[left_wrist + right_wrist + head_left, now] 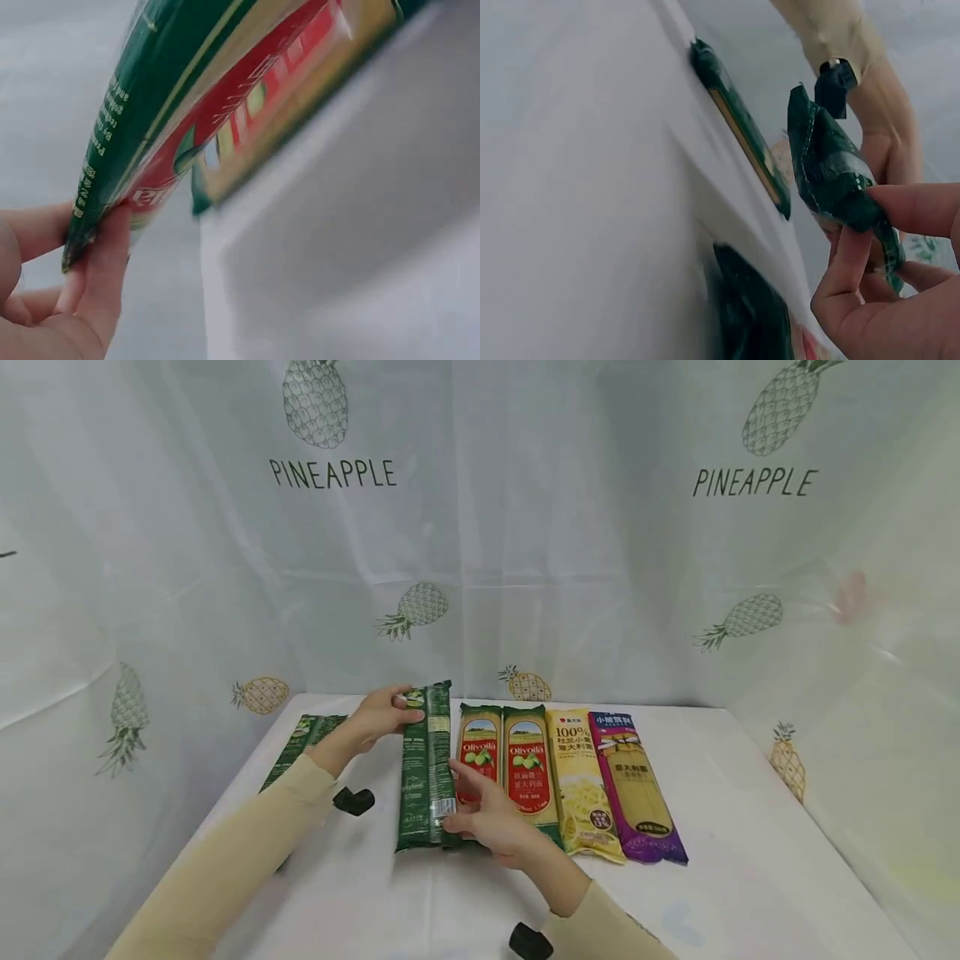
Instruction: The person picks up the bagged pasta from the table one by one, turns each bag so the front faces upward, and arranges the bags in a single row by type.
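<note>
A green pack of spaghetti [426,768] is lifted off the table, its printed back with the barcode turned up. My left hand [378,714] pinches its far end between thumb and fingers. At its near right edge, my right hand [495,818] grips the pack. From below, the left wrist view shows the red label [161,176] on the pack's underside. The right wrist view has the crimped green end [829,165] held between thumb and fingers. Two red-labelled Olivoilà spaghetti packs [528,760] lie just right of it, the nearer one partly hidden by my right hand.
Beyond those lie a yellow pasta pack [585,785] and a purple pasta pack [637,785], side by side. Another green pack [288,752] rests at the table's left, partly behind my left arm. A pineapple-print curtain [525,568] hangs behind the white table [750,860].
</note>
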The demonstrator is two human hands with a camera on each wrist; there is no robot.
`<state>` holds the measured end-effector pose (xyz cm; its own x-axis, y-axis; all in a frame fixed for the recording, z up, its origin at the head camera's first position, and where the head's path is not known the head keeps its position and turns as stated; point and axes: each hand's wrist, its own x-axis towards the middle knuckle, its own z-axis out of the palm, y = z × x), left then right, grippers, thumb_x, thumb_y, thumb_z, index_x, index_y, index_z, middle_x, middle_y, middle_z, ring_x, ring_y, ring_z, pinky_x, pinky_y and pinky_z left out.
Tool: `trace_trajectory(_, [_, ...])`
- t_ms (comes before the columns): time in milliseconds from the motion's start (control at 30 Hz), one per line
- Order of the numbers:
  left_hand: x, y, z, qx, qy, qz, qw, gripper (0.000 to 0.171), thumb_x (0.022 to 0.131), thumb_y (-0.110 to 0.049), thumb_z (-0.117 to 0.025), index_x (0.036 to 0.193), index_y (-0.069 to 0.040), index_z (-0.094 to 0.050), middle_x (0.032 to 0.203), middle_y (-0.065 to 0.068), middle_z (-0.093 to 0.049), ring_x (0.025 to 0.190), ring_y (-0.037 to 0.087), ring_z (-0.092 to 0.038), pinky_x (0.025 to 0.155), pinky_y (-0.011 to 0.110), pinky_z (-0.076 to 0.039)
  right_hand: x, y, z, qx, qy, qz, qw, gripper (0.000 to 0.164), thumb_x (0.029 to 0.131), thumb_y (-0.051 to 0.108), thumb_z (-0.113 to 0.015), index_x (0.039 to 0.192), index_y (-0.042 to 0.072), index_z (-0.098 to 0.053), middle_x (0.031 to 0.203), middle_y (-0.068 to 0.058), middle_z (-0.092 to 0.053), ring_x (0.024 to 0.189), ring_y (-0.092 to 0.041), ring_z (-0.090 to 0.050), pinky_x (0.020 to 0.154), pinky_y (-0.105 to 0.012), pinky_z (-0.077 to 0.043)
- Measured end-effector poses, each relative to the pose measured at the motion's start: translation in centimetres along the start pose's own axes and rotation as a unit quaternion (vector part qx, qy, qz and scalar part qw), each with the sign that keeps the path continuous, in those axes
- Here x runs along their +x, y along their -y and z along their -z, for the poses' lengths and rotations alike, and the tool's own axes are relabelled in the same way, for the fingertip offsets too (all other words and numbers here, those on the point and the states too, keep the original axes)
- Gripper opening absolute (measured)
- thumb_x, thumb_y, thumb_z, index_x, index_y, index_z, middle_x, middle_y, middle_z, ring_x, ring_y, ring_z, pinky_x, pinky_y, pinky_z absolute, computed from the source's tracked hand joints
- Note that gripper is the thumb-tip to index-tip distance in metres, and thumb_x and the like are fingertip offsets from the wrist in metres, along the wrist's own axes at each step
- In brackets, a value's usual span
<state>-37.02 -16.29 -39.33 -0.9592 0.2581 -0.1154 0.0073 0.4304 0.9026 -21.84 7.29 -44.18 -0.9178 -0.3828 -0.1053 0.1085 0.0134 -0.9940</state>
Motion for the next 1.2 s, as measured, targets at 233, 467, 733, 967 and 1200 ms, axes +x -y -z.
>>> trace_trajectory(233, [0.7,-3.8,-5.5,-0.04,-0.038,-0.03,0.998,0.077,0.1,-0.015,-0.078,0.166,-0.014,-0.039,0.112,0.008,-0.053,0.106,0.031,-0.071,0.101,0.05,-0.057,-3.3,-0.7,4.2,0.053,-0.016,0.023,0.998,0.086,0.099,-0.007,-0.063,0.17,0.027,-0.028,0.166,-0.016,-0.03,0.071,-0.014,-0.037,0.06,-0.023,-0.034])
trace_trajectory(467, [0.9,-5.8,-9.5,-0.015,-0.043,-0.058,0.9973,0.074,0.099,-0.018,-0.079,0.164,-0.019,-0.044,0.12,0.009,-0.057,0.1,0.025,-0.062,0.085,0.041,-0.055,-5.5,-1.6,6.2,0.071,-0.042,0.004,0.997,0.086,0.101,-0.005,-0.06,0.171,0.029,-0.022,0.169,-0.017,-0.022,0.083,-0.014,-0.045,0.064,-0.025,-0.038])
trace_trajectory(733, [0.7,-6.3,-12.0,-0.043,-0.04,-0.068,0.996,0.072,0.1,-0.014,-0.077,0.164,-0.017,-0.044,0.12,0.011,-0.058,0.111,0.028,-0.065,0.086,0.04,-0.06,-6.2,-2.3,7.3,0.089,-0.087,-0.031,0.992,0.09,0.1,0.008,-0.073,0.171,0.029,-0.022,0.168,-0.018,-0.023,0.12,-0.023,-0.057,0.093,-0.032,-0.056])
trace_trajectory(967, [0.9,-5.8,-12.5,-0.035,-0.047,-0.062,0.9963,0.066,0.101,-0.015,-0.076,0.161,-0.018,-0.049,0.123,0.009,-0.059,0.116,0.027,-0.063,0.089,0.041,-0.059,-6.5,-2.5,7.3,0.101,-0.089,-0.043,0.99,0.094,0.1,0.006,-0.074,0.172,0.03,-0.019,0.174,-0.027,-0.011,0.156,-0.047,-0.028,0.12,-0.065,-0.034])
trace_trajectory(1200, [1.3,-5.2,-12.4,0.013,-0.03,-0.076,0.9965,0.061,0.103,-0.022,-0.073,0.16,-0.02,-0.051,0.119,0.008,-0.058,0.1,0.024,-0.055,0.079,0.039,-0.049,-6.4,-2.4,6.1,0.058,-0.141,-0.004,0.988,0.093,0.097,0.001,-0.075,0.172,0.026,-0.024,0.17,-0.025,-0.027,0.146,-0.042,-0.043,0.103,-0.046,-0.057])
